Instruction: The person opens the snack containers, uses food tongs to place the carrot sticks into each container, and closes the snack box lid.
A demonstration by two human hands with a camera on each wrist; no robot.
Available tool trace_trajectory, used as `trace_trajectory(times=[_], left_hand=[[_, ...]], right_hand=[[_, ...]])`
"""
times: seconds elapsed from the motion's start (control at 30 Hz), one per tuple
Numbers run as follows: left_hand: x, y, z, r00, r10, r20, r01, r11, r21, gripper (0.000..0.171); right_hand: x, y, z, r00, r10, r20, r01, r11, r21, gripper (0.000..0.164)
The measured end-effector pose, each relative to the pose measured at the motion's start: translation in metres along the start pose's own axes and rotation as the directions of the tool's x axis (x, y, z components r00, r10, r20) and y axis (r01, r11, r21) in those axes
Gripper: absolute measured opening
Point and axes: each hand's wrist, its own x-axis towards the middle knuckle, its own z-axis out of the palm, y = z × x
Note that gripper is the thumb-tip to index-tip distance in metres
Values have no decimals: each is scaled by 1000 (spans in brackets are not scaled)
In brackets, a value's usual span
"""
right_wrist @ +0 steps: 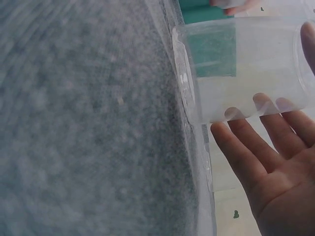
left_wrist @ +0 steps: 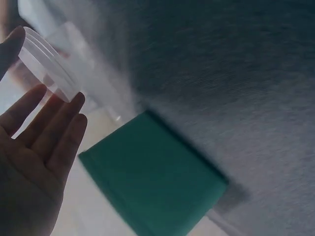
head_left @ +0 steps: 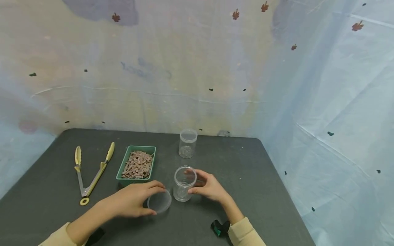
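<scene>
My left hand [head_left: 135,200] holds a round clear lid [head_left: 159,202] by its edge, thumb on the near side and fingers on the far side. Just right of it stands a clear open-topped jar [head_left: 181,193], its side gripped by my right hand [head_left: 210,186]. In the right wrist view the fingertips and thumb press on the wall of the jar [right_wrist: 256,59], whose base is at the dark table. The left wrist view has the lid [left_wrist: 49,64] pinched at its rim. Behind the left hand sits a green tray [head_left: 122,166] filled with brown shredded pieces.
A second clear jar [head_left: 186,150], with a lid on, stands farther back on the dark table [head_left: 246,177]. Spread tongs [head_left: 97,176] with yellow tips lie left of the tray. A small black and green object [head_left: 218,228] is beside the right wrist. Patterned sheeting hangs behind.
</scene>
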Motion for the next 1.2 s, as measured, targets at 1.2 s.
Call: trace_trajectory(times=[1.2], left_hand=[[6, -8, 5, 990, 134, -39, -132, 990, 44, 58]], right_hand=[[-3, -14, -14, 997, -57, -44, 57, 998, 15, 77]])
